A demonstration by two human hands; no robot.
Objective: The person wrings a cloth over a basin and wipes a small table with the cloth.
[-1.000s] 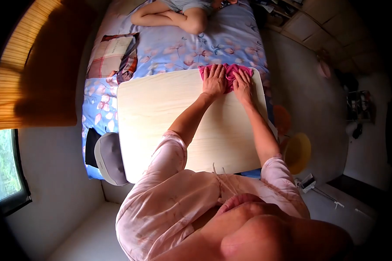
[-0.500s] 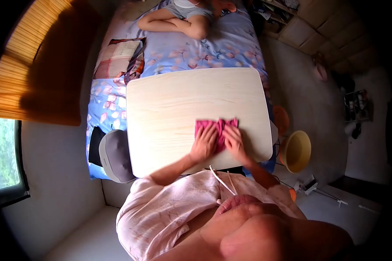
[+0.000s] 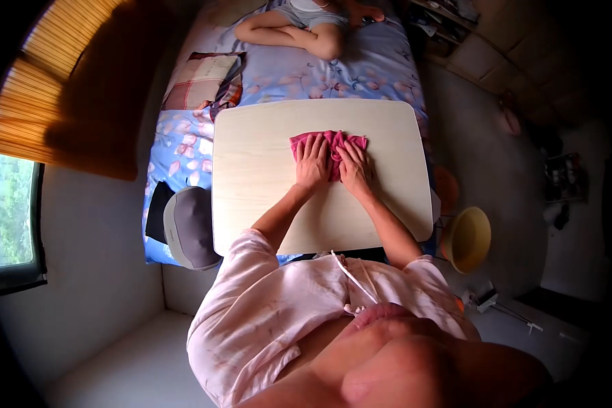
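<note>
A crumpled pink-red cloth (image 3: 334, 151) lies on the pale wooden tabletop (image 3: 265, 211) of a small table with rounded corners. My left hand (image 3: 312, 163) is flat on the cloth's left part, fingers stretched out and slightly spread. On its right part rests my right hand (image 3: 354, 166), the fingers extended over the fabric and the thumb toward a bunched fold in the middle. Both palms face down, and the cloth under them is partly hidden.
The table stands by a bed with a blue floral sheet (image 3: 183, 146). Another person's crossed legs (image 3: 292, 37) are on the bed, near a plaid pillow (image 3: 204, 80). A grey cushion-like device (image 3: 192, 228) sits left of the table; a yellow basin (image 3: 468, 239) is at the right.
Both hands have slid the cloth away from my body, toward the far side of the tabletop. My arms are now straighter, and the whole view has shifted slightly.
</note>
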